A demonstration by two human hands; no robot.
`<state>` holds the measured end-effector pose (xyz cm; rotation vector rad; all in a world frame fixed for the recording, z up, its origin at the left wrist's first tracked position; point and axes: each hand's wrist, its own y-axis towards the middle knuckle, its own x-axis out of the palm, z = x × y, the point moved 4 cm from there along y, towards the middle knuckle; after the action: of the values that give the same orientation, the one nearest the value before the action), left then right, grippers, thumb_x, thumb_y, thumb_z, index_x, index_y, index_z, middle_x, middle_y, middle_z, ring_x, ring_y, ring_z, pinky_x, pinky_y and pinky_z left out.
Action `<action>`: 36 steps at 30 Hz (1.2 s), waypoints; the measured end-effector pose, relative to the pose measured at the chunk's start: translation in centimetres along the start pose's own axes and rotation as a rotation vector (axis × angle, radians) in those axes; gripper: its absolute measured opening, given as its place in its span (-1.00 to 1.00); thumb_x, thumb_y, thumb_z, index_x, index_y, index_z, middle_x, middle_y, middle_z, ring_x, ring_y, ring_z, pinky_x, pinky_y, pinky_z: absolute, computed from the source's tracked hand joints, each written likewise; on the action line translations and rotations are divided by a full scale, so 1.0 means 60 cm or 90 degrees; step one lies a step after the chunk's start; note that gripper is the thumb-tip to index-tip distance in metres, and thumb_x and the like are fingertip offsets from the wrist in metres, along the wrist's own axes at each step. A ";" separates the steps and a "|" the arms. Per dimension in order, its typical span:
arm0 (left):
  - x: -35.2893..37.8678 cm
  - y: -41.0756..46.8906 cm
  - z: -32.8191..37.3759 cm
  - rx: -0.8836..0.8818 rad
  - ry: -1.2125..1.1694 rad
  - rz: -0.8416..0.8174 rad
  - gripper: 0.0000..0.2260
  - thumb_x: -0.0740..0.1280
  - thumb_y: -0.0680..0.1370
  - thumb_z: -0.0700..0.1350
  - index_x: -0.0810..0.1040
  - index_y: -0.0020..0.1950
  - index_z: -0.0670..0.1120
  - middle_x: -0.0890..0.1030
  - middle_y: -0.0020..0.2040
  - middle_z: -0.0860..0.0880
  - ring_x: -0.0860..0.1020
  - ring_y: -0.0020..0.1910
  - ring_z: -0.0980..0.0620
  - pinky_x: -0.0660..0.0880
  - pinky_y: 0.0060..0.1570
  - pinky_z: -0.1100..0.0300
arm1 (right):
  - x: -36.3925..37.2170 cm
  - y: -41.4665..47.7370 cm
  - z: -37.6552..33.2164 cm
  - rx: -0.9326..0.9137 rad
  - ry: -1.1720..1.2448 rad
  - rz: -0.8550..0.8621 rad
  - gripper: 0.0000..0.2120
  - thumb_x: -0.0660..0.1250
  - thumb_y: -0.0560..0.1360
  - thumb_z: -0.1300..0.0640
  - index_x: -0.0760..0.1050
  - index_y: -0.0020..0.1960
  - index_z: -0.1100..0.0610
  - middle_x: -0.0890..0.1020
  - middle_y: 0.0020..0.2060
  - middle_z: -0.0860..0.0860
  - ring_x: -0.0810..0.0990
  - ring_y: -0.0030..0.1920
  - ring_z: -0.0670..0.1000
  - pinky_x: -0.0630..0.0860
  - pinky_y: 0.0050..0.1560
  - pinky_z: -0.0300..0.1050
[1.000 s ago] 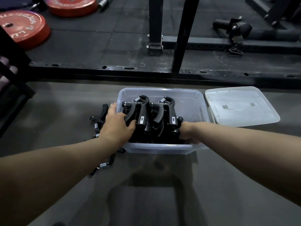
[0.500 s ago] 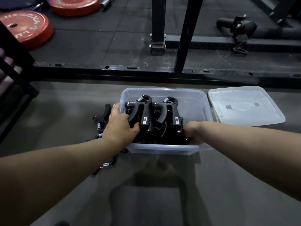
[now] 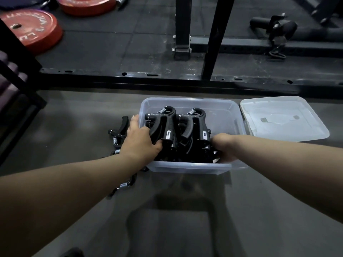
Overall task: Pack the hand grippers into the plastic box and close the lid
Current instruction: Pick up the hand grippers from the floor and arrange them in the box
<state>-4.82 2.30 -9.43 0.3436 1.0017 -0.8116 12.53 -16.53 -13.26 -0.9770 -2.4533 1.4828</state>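
While the left hand (image 3: 139, 141) clasps one of the upright grippers (image 3: 168, 125) inside the box (image 3: 219, 112) and the right hand (image 3: 222, 145) hides its fingers, grip untellable, loose grippers (image 3: 120, 130) lie just left of the box, nearest the left hand.

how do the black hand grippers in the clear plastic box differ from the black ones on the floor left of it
The boxed grippers stand packed side by side in the clear plastic box, held between the left hand and right hand; the floor grippers lie scattered, unheld, partly behind the left forearm. Both are black with metal springs.
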 end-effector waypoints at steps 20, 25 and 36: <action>0.001 0.001 -0.006 -0.015 -0.025 -0.019 -0.77 0.31 0.44 0.07 0.54 -0.07 -0.07 -0.06 0.55 0.11 0.17 0.48 -0.02 0.30 0.30 0.10 | -0.028 -0.008 -0.003 -0.074 -0.023 0.062 -0.78 0.15 0.62 0.04 0.55 0.11 0.07 0.49 0.12 0.09 0.52 0.01 0.14 0.52 -0.02 0.09; -0.006 -0.003 -0.005 -0.026 -0.100 -0.026 -0.64 0.19 0.51 -0.05 0.43 0.28 -0.10 -0.05 0.59 -0.03 0.06 0.54 -0.07 0.16 0.45 -0.02 | -0.039 -0.037 -0.003 -0.155 0.012 0.160 -0.79 0.19 0.59 0.07 0.52 0.09 0.15 0.58 0.08 0.16 0.56 0.00 0.13 0.48 -0.07 0.00; -0.047 0.012 -0.014 -0.014 -0.045 -0.077 -0.66 0.09 0.52 -0.19 0.44 0.27 -0.12 0.41 0.30 -0.14 0.42 0.26 -0.14 0.36 0.30 -0.02 | 0.104 -0.197 -0.015 -0.743 -0.398 0.236 -0.81 0.20 0.47 0.24 0.51 0.05 0.12 0.44 -0.04 -0.01 0.44 0.03 -0.03 0.40 0.15 -0.11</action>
<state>-5.59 4.49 -7.55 0.2359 0.9713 -0.9149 2.49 -15.98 -4.42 -1.2585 -3.8635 0.2051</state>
